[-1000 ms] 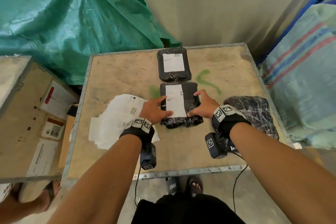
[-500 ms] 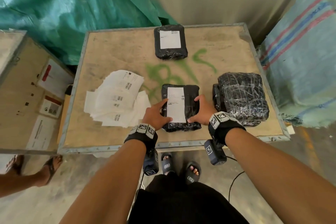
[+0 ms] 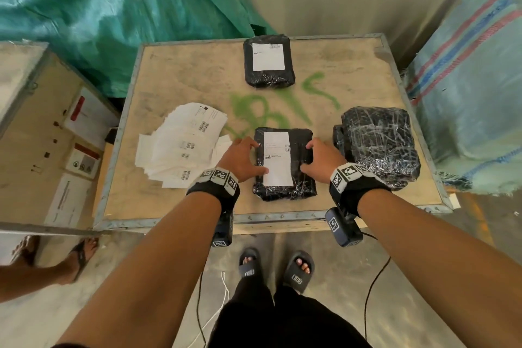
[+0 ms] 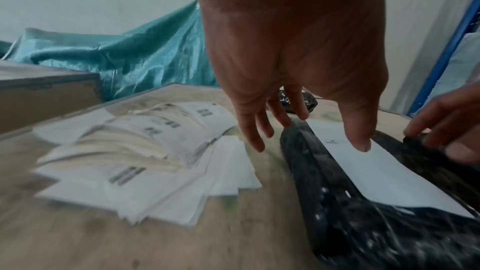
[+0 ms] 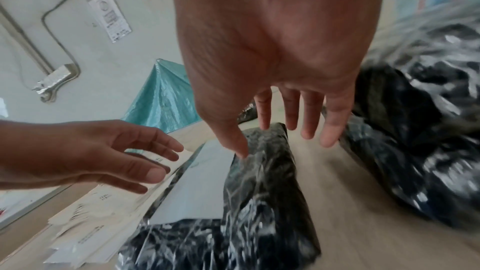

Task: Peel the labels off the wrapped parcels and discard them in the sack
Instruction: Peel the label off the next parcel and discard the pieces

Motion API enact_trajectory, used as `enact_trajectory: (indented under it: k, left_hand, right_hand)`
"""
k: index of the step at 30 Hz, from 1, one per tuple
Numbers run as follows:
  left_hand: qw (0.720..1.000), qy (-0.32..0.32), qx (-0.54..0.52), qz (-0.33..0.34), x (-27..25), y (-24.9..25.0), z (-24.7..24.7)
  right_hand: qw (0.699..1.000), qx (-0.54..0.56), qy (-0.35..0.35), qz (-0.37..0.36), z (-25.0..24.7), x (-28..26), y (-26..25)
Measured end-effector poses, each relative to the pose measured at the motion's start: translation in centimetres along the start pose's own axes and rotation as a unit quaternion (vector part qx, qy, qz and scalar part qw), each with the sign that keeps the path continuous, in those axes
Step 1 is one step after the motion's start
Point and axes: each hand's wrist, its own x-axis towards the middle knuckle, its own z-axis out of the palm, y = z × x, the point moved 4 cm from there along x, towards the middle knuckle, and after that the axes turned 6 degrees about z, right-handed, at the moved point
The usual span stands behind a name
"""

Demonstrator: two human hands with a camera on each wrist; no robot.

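Observation:
A black wrapped parcel [image 3: 299,178] with a white label [image 3: 278,161] lies near the front edge of the wooden crate top [image 3: 180,73]. My left hand [image 3: 260,157] flanks its left side, thumb on the label [image 4: 376,171], fingers straight. My right hand [image 3: 306,157] flanks its right side, thumb tip on the black wrap [image 5: 259,192], fingers straight. Neither hand grips anything. A second labelled parcel [image 3: 268,76] lies at the back. A bigger unlabelled parcel [image 3: 378,147] sits at the right. Loose peeled labels [image 3: 180,147] are piled at the left.
A green woven sack [image 3: 113,8] lies behind the crate at the back left. A striped woven sack [image 3: 466,79] stands at the right. Another wooden crate [image 3: 42,135] adjoins on the left, with another person's sandalled foot [image 3: 82,257] beside it.
Both hands have slid the near parcel from the middle of the crate top toward the front edge. Over the last half second it has barely moved.

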Motion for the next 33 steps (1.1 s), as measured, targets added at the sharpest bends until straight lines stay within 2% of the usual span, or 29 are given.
enact_trajectory:
  k: [2,6,12,24,27,33]
  left_hand:
    - [1.000,0.008,0.024,0.018,0.7,0.2,-1.2]
    - [0.997,-0.010,0.055,0.062,1.6,0.9,-1.6]
    - [0.990,-0.051,0.084,0.099,2.8,-0.1,0.1]
    - [0.986,-0.074,0.106,0.107,4.1,-2.1,1.3]
    - [0.985,-0.101,0.109,0.089,3.7,-1.9,1.6]
    - [0.988,-0.101,0.093,0.072,3.6,-1.9,1.9]
  right_hand:
    - [0.999,0.008,0.024,-0.038,-1.3,0.2,-1.4]
    - [0.994,0.007,0.027,-0.103,-2.2,0.8,-4.3]
    - [0.991,0.012,0.036,-0.127,-0.5,2.6,-6.1]
    - [0.981,-0.089,0.074,-0.157,1.1,6.6,-7.1]
    - [0.976,-0.086,0.096,-0.175,1.2,6.6,-6.9]
    - [0.965,-0.110,0.130,-0.200,0.7,6.8,-7.4]
